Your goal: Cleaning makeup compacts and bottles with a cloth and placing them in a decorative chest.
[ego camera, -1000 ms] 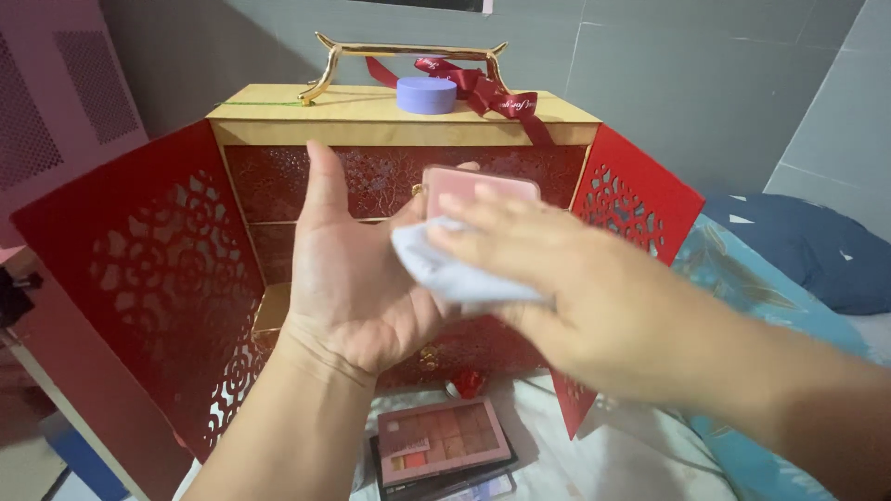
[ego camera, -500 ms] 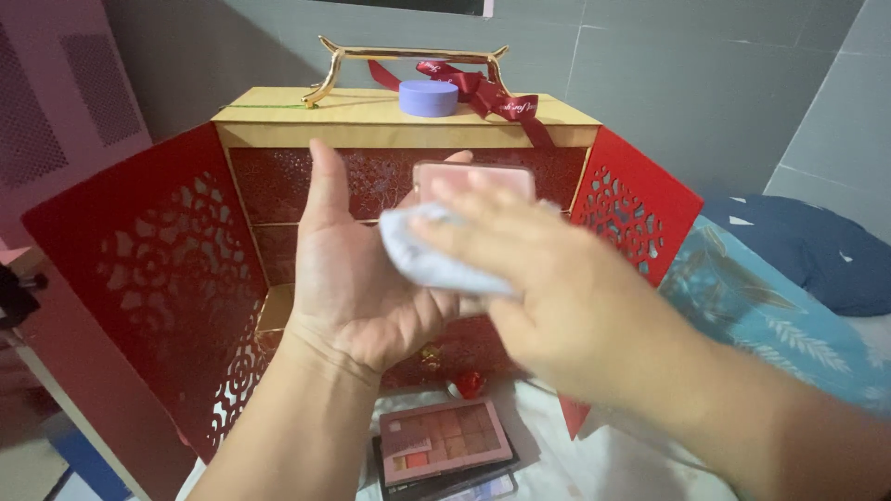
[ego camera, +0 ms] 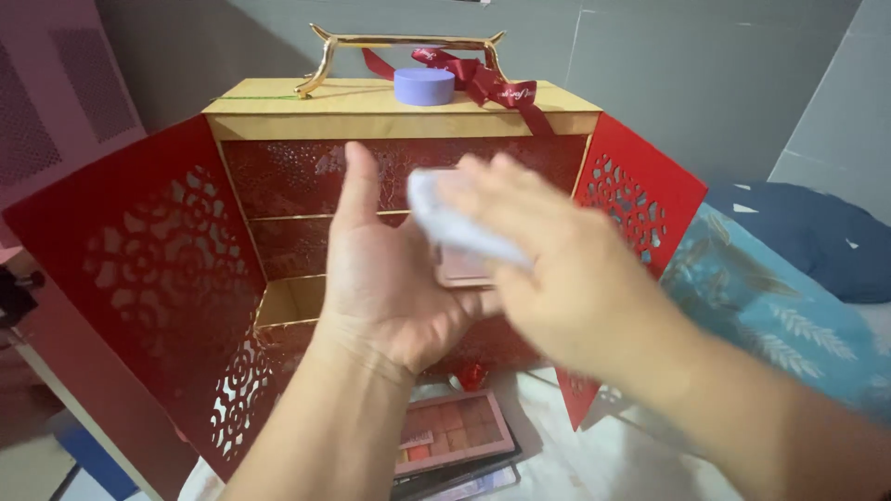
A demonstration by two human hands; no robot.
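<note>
Grey tiled wall backs a red-and-gold fretwork box [ego camera: 278,186] with open doors. Before it, the left hand [ego camera: 394,278] cradles a flat pink compact [ego camera: 461,264] upright in its fingers; the right hand [ego camera: 548,269], blurred, presses a pale blue cloth [ego camera: 455,223] against its face from the right.

A red and gold cabinet-style box [ego camera: 278,109] stands open, its two red cut-out doors [ego camera: 139,278] swung wide. On its top sit a gold handle [ego camera: 408,42], a dark red ribbon bow [ego camera: 483,79] and a small lilac round tin [ego camera: 424,85]. Below lies an eyeshadow palette [ego camera: 455,431], apparently stacked on another. A blue leaf-print cloth [ego camera: 770,315] lies right.
</note>
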